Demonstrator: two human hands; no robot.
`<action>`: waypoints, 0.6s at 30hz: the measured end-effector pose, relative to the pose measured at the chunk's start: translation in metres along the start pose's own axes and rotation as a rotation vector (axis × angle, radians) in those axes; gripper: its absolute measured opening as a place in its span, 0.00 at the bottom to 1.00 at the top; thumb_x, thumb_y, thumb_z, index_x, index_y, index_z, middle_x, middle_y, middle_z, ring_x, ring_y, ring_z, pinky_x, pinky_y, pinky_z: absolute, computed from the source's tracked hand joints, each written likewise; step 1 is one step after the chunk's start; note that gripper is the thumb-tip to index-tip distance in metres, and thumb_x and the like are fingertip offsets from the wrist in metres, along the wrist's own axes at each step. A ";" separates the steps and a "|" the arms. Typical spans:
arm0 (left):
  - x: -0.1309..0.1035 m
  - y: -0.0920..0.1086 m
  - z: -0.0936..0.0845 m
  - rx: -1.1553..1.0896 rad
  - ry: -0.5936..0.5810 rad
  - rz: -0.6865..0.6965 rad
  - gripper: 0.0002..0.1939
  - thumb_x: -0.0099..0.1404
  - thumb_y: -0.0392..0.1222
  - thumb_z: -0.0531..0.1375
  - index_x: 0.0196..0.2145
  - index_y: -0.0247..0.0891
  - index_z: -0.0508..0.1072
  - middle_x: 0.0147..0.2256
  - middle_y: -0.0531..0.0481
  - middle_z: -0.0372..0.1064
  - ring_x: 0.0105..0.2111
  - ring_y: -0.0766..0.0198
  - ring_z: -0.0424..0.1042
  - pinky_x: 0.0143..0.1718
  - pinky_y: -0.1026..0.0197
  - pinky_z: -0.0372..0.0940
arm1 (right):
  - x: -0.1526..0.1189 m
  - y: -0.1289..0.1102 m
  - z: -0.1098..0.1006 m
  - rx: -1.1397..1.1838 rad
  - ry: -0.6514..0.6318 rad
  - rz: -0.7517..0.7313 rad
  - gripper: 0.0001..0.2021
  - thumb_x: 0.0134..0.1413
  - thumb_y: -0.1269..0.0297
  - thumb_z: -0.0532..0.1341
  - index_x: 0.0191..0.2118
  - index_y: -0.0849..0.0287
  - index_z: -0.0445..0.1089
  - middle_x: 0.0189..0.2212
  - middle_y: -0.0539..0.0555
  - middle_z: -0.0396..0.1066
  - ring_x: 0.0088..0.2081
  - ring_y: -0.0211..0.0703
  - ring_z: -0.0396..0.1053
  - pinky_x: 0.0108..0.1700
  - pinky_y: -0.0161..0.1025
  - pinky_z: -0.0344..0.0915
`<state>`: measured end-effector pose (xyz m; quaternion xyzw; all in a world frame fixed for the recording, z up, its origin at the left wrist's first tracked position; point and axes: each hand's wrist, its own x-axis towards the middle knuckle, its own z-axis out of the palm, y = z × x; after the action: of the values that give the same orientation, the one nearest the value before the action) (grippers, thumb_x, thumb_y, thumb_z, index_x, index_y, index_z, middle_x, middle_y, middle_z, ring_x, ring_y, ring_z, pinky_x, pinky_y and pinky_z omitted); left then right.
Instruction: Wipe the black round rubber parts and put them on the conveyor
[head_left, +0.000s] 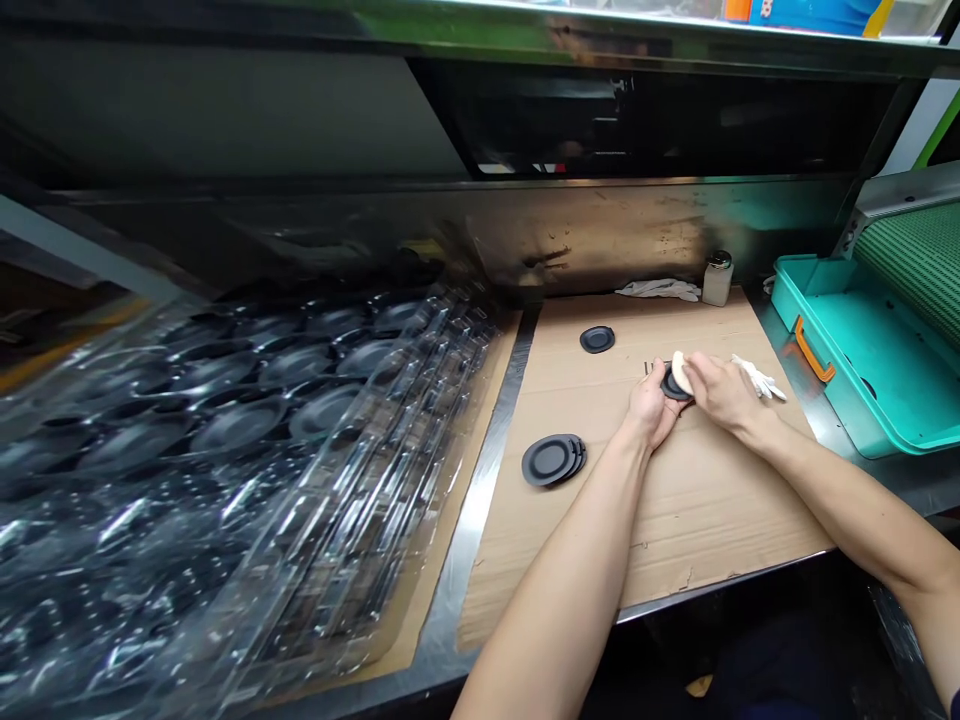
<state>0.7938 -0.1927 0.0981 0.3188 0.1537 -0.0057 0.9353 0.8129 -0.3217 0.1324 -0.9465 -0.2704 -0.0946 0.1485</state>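
Note:
My left hand (651, 408) grips a round black disc-shaped part (670, 384) above the cardboard sheet (705, 500), with the thumb along its edge. In my right hand (720, 390) is a pale cream pad (681, 372), pressed against the face of that disc; its fingers are closed round the pad. Left of my left forearm lies a small overlapping pile of similar black discs (553, 460). A single black disc (598, 339) rests farther back on the cardboard.
Clear plastic trays (322, 520) holding rows of black discs (240, 424) fill the left side. A teal bin (847, 380) with an orange latch stands at right, near a green conveyor belt (915, 260). White gloves (759, 378), white cloth (660, 289) and a small bottle (718, 280) lie around.

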 end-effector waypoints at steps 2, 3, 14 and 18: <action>-0.001 0.001 0.001 0.029 0.023 -0.012 0.19 0.79 0.45 0.50 0.38 0.32 0.75 0.34 0.43 0.79 0.40 0.58 0.80 0.53 0.49 0.74 | -0.001 0.000 -0.001 -0.071 0.010 0.069 0.17 0.75 0.57 0.47 0.50 0.55 0.71 0.43 0.60 0.79 0.40 0.52 0.75 0.37 0.40 0.58; -0.001 0.001 0.002 0.034 0.028 -0.016 0.19 0.79 0.46 0.50 0.39 0.32 0.75 0.34 0.42 0.79 0.41 0.58 0.80 0.53 0.48 0.74 | -0.002 0.000 -0.001 -0.081 0.002 0.067 0.17 0.75 0.57 0.47 0.51 0.56 0.70 0.43 0.60 0.79 0.41 0.52 0.75 0.37 0.40 0.57; 0.002 -0.003 0.001 0.054 -0.007 0.037 0.16 0.78 0.44 0.53 0.37 0.33 0.75 0.35 0.42 0.79 0.44 0.57 0.80 0.55 0.51 0.73 | -0.006 -0.004 -0.001 -0.032 -0.026 0.015 0.17 0.75 0.55 0.47 0.51 0.53 0.70 0.44 0.57 0.79 0.41 0.51 0.75 0.37 0.39 0.57; 0.003 -0.005 0.000 0.060 0.002 0.054 0.16 0.78 0.43 0.52 0.36 0.32 0.75 0.33 0.43 0.79 0.42 0.59 0.80 0.54 0.53 0.73 | -0.007 -0.014 0.003 -0.036 0.000 0.092 0.18 0.75 0.56 0.46 0.53 0.56 0.69 0.46 0.61 0.79 0.41 0.53 0.75 0.38 0.41 0.60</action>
<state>0.7960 -0.1966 0.0942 0.3508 0.1458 0.0150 0.9249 0.8002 -0.3129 0.1308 -0.9604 -0.2250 -0.0924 0.1355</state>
